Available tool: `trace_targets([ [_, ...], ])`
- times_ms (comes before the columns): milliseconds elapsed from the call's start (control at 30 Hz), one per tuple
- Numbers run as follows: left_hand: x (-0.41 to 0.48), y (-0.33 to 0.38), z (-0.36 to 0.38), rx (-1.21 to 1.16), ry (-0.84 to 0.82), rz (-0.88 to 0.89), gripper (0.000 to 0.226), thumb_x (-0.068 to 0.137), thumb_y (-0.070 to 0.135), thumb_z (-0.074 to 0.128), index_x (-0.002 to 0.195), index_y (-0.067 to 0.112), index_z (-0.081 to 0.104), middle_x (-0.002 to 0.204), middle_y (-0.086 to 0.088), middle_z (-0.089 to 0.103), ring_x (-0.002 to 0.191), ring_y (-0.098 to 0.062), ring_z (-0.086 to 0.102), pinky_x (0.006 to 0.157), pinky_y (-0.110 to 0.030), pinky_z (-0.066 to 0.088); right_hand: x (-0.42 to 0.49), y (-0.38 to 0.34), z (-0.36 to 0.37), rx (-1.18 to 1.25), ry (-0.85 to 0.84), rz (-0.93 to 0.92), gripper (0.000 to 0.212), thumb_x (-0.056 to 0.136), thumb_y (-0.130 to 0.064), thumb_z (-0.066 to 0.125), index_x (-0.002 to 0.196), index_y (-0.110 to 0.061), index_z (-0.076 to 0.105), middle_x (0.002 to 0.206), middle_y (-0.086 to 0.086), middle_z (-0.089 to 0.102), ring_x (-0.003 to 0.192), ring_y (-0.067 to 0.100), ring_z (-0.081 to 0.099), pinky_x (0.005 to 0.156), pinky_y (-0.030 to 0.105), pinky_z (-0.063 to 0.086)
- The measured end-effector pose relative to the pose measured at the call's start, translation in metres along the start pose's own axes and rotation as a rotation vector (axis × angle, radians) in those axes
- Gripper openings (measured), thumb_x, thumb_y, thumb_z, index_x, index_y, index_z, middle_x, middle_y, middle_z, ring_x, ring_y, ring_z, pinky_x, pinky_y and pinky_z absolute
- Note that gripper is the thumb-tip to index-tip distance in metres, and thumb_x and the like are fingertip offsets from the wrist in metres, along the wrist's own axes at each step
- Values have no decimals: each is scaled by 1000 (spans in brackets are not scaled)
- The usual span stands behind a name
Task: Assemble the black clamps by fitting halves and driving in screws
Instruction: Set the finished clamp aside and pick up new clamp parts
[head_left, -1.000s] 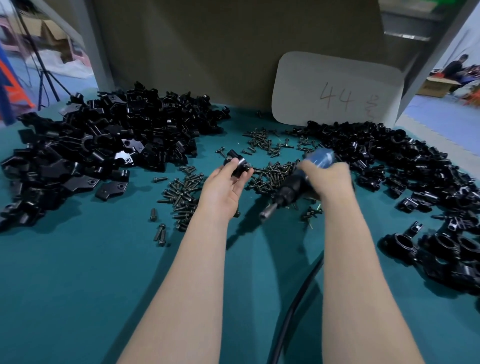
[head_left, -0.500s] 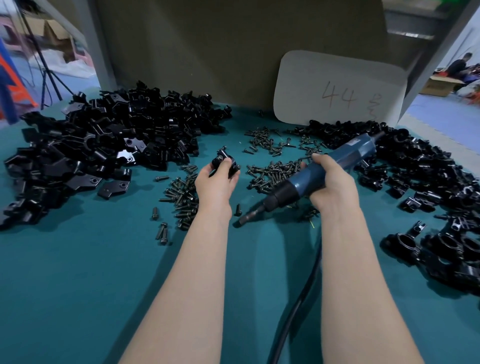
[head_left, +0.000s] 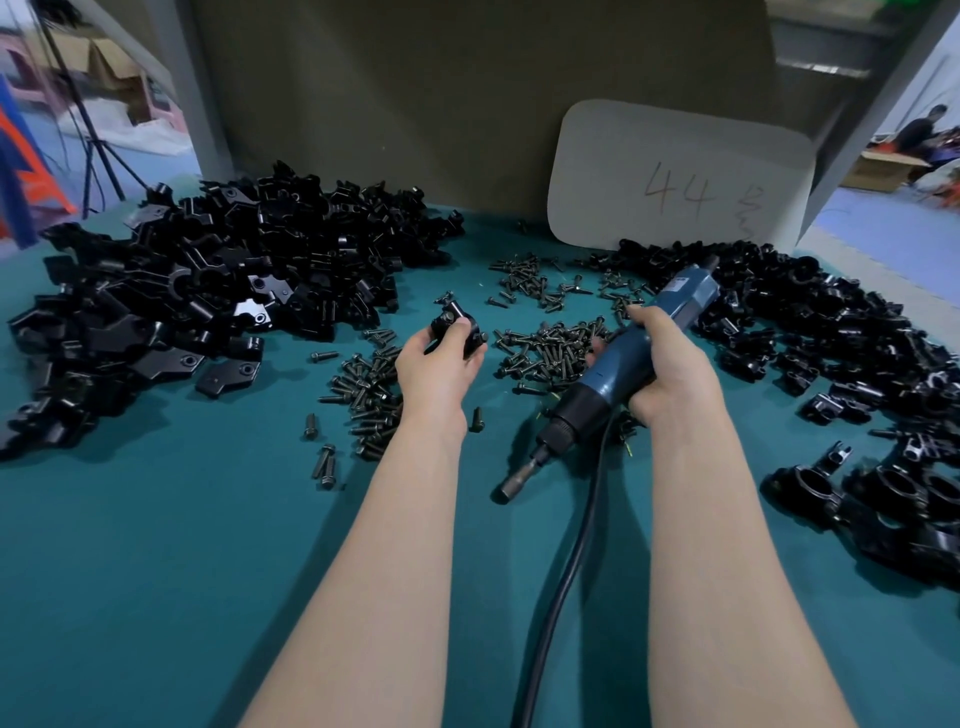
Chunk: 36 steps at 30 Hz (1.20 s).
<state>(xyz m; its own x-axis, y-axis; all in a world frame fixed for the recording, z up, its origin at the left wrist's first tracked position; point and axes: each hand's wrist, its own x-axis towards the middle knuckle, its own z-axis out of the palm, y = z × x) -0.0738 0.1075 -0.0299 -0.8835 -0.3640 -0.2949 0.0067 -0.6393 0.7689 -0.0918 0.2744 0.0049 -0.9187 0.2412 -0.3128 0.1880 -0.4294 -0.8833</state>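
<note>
Both bare forearms reach forward over the surface (head_left: 156, 571), roughly side by side and well apart. The left forearm (head_left: 374, 545) slants slightly inward, its wrist straight. The left grip (head_left: 441, 366) shows the back of the hand, its fingers curled round a small black clamp (head_left: 452, 314) held at the fingertips. The right forearm (head_left: 727, 545) runs nearly straight ahead. The right grip (head_left: 670, 374) wraps round the blue body of a power screwdriver (head_left: 605, 382), one finger lying up along it. The tool's tip slants down between the arms.
</note>
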Motion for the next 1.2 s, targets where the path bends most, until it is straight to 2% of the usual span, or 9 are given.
trace_targets([
  [100,0,0,1,11,0,3,23,93,11,61,114,3,58,107,-10,65,80,-15,67,77,-22,58,-1,1,1,64,-53,4,23,85,-18,68,98,-14,50,89,10,62,66,24,67,65,38,58],
  [200,-1,0,0,31,-6,0,14,93,11,62,105,7,59,108,-9,65,80,-16,68,80,-23,57,-3,-1,3,104,-47,-27,23,85,-19,70,96,-14,51,81,8,61,61,21,64,62,33,56],
  [333,-2,0,0,64,-9,2,21,92,11,62,112,6,58,108,-9,65,83,-18,70,82,-23,57,-5,-7,2,221,-55,-51,18,83,-24,71,88,-16,56,81,4,62,71,20,63,68,35,56],
  [467,-5,0,2,71,-2,21,9,92,11,63,90,16,56,100,-4,64,88,-20,69,76,-20,57,-5,-7,1,254,-52,-42,18,85,-17,71,89,-14,54,92,9,61,84,24,64,79,41,57],
  [567,-4,1,2,72,9,26,10,91,12,64,93,16,55,108,-9,65,89,-21,70,79,-23,57,-6,-5,1,213,-23,-39,22,82,-20,75,91,-14,55,100,9,62,98,26,63,86,47,54],
  [833,-4,0,1,66,7,30,16,91,11,64,98,16,51,112,-12,63,92,-23,70,81,-25,57,-6,-6,-2,127,57,-141,26,79,-35,75,92,-20,57,88,-1,65,85,14,64,69,34,55],
  [967,-3,0,1,55,-2,25,21,91,11,64,107,13,50,112,-12,63,93,-23,70,82,-26,57,-4,-6,-2,14,65,-169,48,75,-52,73,109,-23,54,110,-4,61,101,15,60,93,41,49],
  [1100,-3,0,1,60,-1,24,20,91,11,63,108,11,51,113,-13,64,94,-24,70,82,-26,57,-4,-6,-3,94,48,-161,34,80,-46,71,96,-21,55,102,3,64,88,19,68,79,39,57],
  [1200,-4,0,1,65,0,29,11,91,11,63,92,16,54,112,-13,65,94,-25,70,80,-25,58,-4,-2,-4,114,41,-163,30,84,-42,69,96,-20,54,85,4,68,79,20,70,76,40,59],
])
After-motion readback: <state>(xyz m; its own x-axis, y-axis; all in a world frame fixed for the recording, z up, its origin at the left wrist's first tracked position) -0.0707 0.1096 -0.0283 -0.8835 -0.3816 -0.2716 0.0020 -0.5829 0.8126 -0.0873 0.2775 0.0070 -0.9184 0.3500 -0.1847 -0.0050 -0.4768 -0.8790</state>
